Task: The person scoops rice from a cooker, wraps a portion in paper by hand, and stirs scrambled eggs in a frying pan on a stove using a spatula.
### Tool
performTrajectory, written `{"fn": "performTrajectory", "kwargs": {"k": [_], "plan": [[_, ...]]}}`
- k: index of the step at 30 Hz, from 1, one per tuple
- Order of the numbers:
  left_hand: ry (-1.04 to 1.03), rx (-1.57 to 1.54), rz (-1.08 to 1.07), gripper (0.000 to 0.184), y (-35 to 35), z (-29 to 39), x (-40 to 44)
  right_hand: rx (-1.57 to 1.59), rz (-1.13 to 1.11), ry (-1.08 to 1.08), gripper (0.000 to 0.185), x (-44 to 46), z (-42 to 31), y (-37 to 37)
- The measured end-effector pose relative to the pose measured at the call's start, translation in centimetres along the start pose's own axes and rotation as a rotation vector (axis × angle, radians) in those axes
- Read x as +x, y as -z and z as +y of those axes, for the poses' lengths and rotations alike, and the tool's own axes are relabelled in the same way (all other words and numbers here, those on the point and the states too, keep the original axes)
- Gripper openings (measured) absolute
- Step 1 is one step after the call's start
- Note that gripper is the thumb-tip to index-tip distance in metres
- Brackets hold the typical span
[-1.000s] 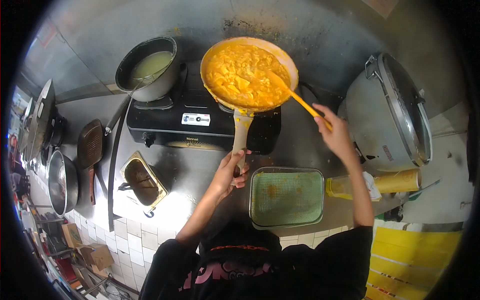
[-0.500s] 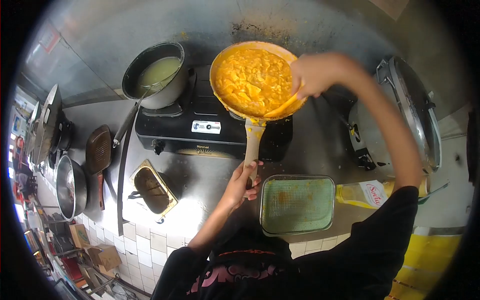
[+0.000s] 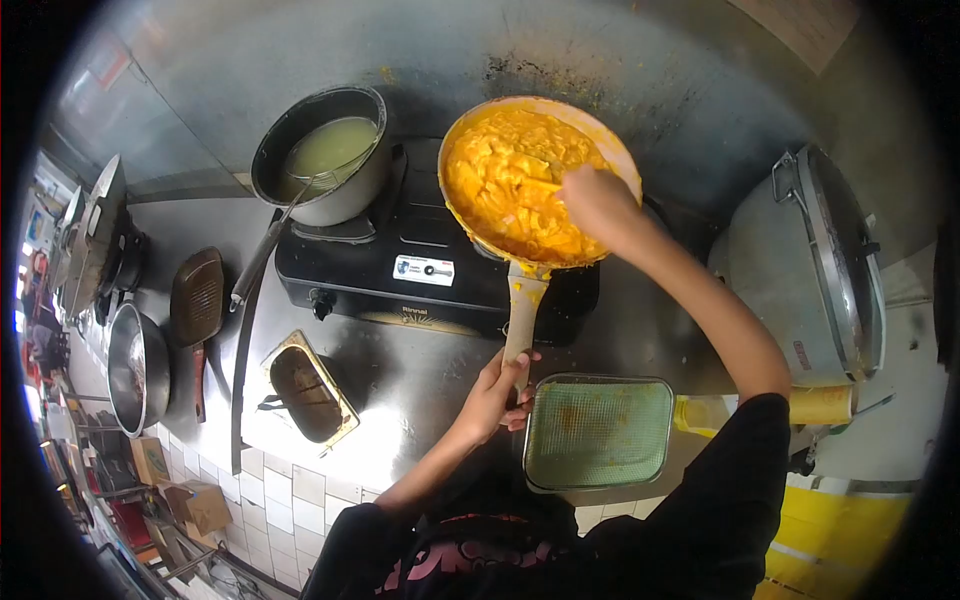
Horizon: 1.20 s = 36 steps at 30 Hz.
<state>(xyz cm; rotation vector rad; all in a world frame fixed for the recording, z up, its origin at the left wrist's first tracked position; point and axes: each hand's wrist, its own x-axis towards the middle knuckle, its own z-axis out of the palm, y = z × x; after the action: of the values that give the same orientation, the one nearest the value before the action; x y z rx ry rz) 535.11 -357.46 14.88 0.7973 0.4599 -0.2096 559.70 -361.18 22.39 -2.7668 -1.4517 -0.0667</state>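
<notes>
A frying pan [image 3: 628,170] sits on the right side of the black gas stove [image 3: 430,262], full of a soft, lumpy yellow-orange egg mixture [image 3: 495,190]. My left hand [image 3: 490,398] is closed around the end of the pan's beige handle [image 3: 524,305], which points toward me. Over the right part of the pan, my right hand [image 3: 600,208] grips a yellow spatula [image 3: 541,184]. The spatula's far end dips into the egg, so its blade is mostly hidden. Egg smears mark the pan's rim and the top of the handle.
Left on the stove stands a pot [image 3: 340,205] of pale liquid with a long-handled strainer [image 3: 258,262]. A green-lined tray [image 3: 600,432] lies near me, beside a bottle [image 3: 700,413]. A large lidded pot [image 3: 780,270] is at right; a small metal container [image 3: 310,393] and grill pan [image 3: 197,295] are left.
My right hand has swept the spatula from the pan's lower right edge up and left into the egg. The egg has bunched into folds. My left hand still holds the handle; the view shifted slightly.
</notes>
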Motion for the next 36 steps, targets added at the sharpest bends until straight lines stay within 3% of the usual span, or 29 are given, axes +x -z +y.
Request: {"fn": "performTrajectory", "kwargs": {"k": [4,6,7,13,18,19,21,24,25,27,31,36], "plan": [[0.003,0.013,-0.010,0.036,0.1,-0.1,0.0,0.110,0.020,-0.037,0.027,3.2,5.0,-0.1],[-0.006,0.008,-0.018,0.037,0.2,-0.2,0.1,0.506,-0.233,-0.328,0.033,3.9,7.2,1.1],[-0.015,0.012,-0.025,0.037,0.3,-0.3,0.1,0.613,-0.242,-0.349,0.034,3.5,8.1,1.9],[-0.042,0.008,-0.050,0.038,0.4,-0.4,0.2,0.683,-0.331,-0.464,0.031,1.7,11.5,6.9],[-0.048,-0.015,-0.068,0.037,0.5,-0.6,0.2,0.337,-0.430,-0.209,0.023,-0.6,8.8,14.7],[-0.051,-0.006,-0.063,0.036,0.5,-0.6,0.2,0.337,-0.430,-0.212,0.023,-0.7,8.2,15.3],[-0.052,0.005,-0.062,0.036,0.6,-0.5,0.3,0.172,-0.559,0.017,0.018,-0.8,6.5,16.1],[-0.038,-0.012,-0.072,0.036,0.6,-0.4,0.3,-0.040,-0.659,0.057,0.017,-1.4,2.3,14.7],[-0.043,-0.005,-0.067,0.036,0.5,-0.4,0.2,-0.102,-0.455,0.172,0.017,-1.9,2.8,11.9],[-0.056,-0.006,-0.060,0.036,0.5,-0.3,0.1,-0.196,-0.315,0.041,0.019,-3.3,0.4,8.5],[-0.048,0.031,-0.050,0.034,0.3,0.1,0.0,-0.201,-0.127,0.060,0.021,-5.3,-1.6,5.2],[-0.048,0.013,-0.086,0.033,0.6,-0.1,0.2,-0.236,-0.051,0.062,0.012,-3.3,-0.2,-0.2]]}}
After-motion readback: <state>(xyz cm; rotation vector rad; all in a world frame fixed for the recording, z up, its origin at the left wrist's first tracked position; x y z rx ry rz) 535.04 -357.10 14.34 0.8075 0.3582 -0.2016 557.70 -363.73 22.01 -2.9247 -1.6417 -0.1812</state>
